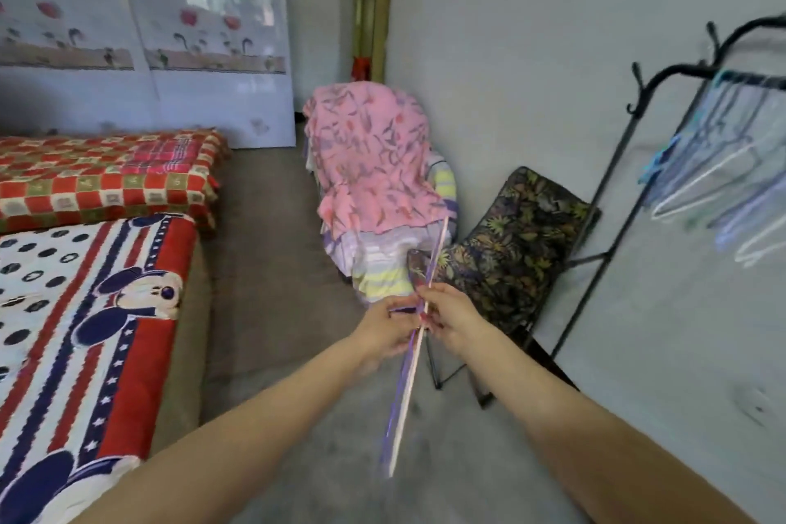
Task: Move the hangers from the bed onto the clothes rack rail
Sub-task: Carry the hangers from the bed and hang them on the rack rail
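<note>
While several hangers (719,179) already hang on the rail (753,79), we judge ourselves midway, left hand (389,330) and right hand (451,317) each pinching the held hangers (410,379), no more showing on the bed (85,311).

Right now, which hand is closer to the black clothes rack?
The right hand. It grips the hangers on the side facing the clothes rack, which stands further right. The left hand holds the same hangers just beyond, on the bed side.
</note>
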